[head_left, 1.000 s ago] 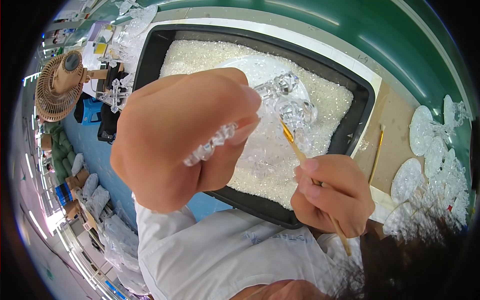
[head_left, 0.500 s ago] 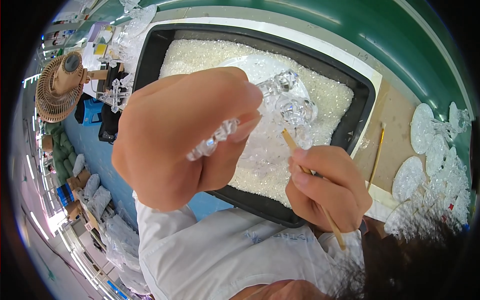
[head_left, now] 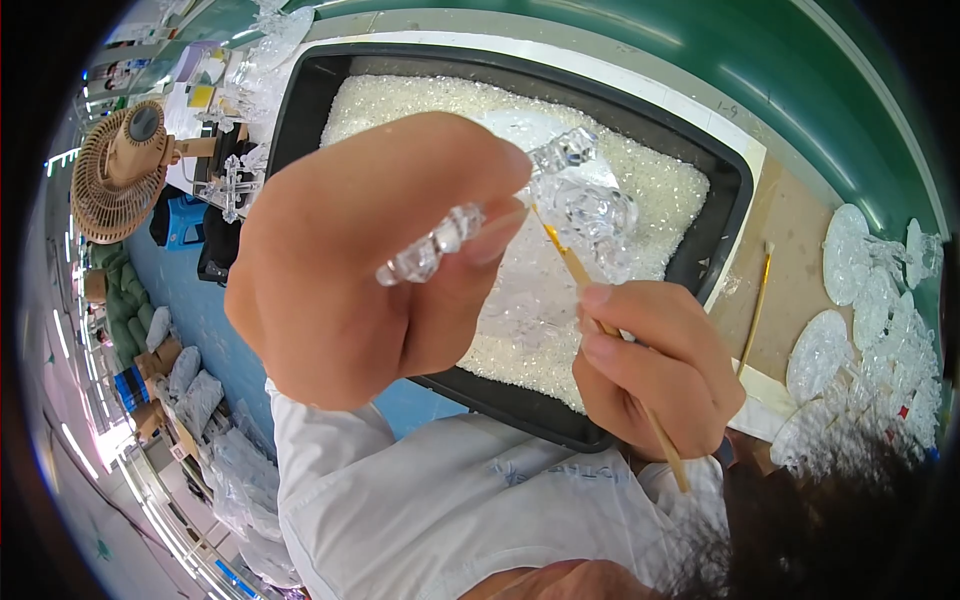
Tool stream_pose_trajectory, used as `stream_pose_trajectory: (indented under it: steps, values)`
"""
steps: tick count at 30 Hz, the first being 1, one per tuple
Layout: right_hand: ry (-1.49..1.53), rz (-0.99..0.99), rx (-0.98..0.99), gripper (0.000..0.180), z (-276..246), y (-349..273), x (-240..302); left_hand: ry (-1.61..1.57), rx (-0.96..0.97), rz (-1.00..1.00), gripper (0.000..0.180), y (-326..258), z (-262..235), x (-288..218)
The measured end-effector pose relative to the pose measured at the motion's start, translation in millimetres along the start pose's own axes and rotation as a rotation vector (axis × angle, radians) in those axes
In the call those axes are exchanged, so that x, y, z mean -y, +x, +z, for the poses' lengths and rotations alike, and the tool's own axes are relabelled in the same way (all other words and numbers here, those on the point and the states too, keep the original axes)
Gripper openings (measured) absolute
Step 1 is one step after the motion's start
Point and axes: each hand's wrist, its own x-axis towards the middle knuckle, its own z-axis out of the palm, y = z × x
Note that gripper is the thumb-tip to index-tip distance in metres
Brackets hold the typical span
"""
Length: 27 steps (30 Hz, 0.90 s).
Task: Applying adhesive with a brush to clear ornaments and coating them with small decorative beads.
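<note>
My left hand [head_left: 330, 250] is closed around a clear, faceted crystal-like ornament [head_left: 592, 212]. One beaded end sticks out beside the palm, while a knobbed arm and a rounded cluster show beyond the fingertips. A pale translucent disc shows behind the cluster; whether it belongs to the ornament I cannot tell. My right hand [head_left: 660, 365] pinches a thin wooden-handled brush [head_left: 572, 262], its tip up against the ornament near my left fingertips. Both hands are above a black tray [head_left: 720, 215] filled with small clear-white granules [head_left: 400, 100]. My left fingers hide part of the ornament.
Another thin brush [head_left: 757, 310] lies on the tan board right of the tray. Several clear ornaments with round discs [head_left: 845, 255] stand at the far right. A beige fan [head_left: 120, 175] and more clear pieces [head_left: 240, 185] are at left. A green surface [head_left: 660, 40] borders the back.
The brush tip has moved up and left along the ornament, closer to my left fingertips. My left hand and the ornament have shifted slightly upward, with a small tilt.
</note>
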Motion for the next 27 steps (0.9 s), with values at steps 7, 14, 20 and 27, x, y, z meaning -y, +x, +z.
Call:
stream_pose_trajectory:
  steps: [7,14,20,27]
  values:
    - [0.19,0.02,-0.144,0.023,-16.5,-14.6,-1.6,0.046,-0.048,-0.037,0.023,0.7,0.0,-2.2]
    - [0.422,0.138,-0.379,0.021,-8.4,-17.2,-6.5,0.043,0.026,-0.005,0.023,3.5,-4.7,6.1]
    - [0.382,0.214,-0.282,0.018,-9.2,-18.1,-11.1,-0.057,0.016,-0.03,0.023,0.8,-2.7,8.6]
    - [0.345,0.323,-0.231,0.018,-9.4,-14.9,-7.6,-0.093,0.051,-0.005,0.021,1.0,-1.9,9.6]
